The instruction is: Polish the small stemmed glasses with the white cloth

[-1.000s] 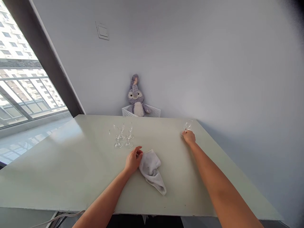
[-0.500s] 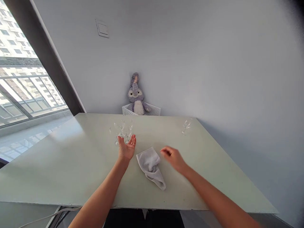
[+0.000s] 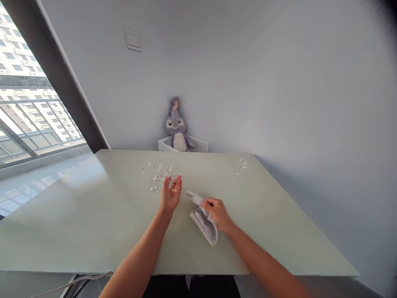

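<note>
My left hand [image 3: 171, 192] has its palm turned up and its fingers curled around the lower part of a clear stemmed glass [image 3: 173, 170], whose bowl shows above the fingertips. Just left of and behind it stand other clear stemmed glasses [image 3: 154, 187] close together. My right hand [image 3: 217, 212] pinches a light grey cloth [image 3: 204, 225], partly lifted from the pale table and blurred at its upper end. Apart from these, one more stemmed glass [image 3: 242, 163] stands near the back right of the table.
The pale table [image 3: 93, 223] reaches the wall. Behind its back edge a purple plush toy [image 3: 178, 128] sits in a white perforated basket [image 3: 200, 145]. A window is at the left, and a cable [image 3: 71, 283] runs below the front edge.
My right hand has closed on the cloth and raised part of it. My left hand has moved slightly right, to a glass. That glass now stands out from the group.
</note>
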`<state>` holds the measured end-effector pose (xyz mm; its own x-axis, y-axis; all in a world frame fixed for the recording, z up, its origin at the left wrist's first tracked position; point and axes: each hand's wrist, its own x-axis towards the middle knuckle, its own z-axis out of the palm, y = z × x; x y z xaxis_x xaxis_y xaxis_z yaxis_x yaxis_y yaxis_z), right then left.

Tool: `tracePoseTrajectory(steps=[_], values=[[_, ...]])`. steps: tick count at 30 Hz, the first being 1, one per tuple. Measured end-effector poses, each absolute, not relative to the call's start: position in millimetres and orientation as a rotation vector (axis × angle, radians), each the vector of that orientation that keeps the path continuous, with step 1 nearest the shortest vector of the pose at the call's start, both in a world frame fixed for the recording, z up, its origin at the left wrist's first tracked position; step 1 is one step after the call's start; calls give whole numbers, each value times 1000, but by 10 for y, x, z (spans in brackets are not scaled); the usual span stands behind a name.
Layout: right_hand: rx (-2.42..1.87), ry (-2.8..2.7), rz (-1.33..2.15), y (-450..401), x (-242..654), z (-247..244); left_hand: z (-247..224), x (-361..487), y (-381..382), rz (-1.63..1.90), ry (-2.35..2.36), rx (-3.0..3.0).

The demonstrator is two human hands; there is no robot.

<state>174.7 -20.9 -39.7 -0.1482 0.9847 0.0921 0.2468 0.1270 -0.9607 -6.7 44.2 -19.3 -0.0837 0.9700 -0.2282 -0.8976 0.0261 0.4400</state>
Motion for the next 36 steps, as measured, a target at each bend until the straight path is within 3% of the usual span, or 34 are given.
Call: tracePoseTrajectory(steps=[4, 7, 14, 20, 24, 31, 36], values=[[-1104, -835, 1404, -196, 1983, -201, -236, 18, 375, 1529, 529, 412], [-1016, -620, 1414, -254, 1989, -45, -270, 83, 327, 1490, 511, 544], [-1006, -1242, 1018, -170, 1493, 223, -308, 165, 264, 1418, 513, 661], [-1038, -1616, 1150, 34, 1372, 1, -275, 154, 202, 1366, 694, 852], [-1030, -1555, 1339, 136, 1525, -104, -244, 150, 164, 1266, 743, 1030], [-823, -907, 1807, 85, 1628, -119, -183, 105, 170, 1232, 655, 1187], [-1000, -1462, 1325, -67, 1599, -138, -217, 79, 188, 1142, 721, 1072]])
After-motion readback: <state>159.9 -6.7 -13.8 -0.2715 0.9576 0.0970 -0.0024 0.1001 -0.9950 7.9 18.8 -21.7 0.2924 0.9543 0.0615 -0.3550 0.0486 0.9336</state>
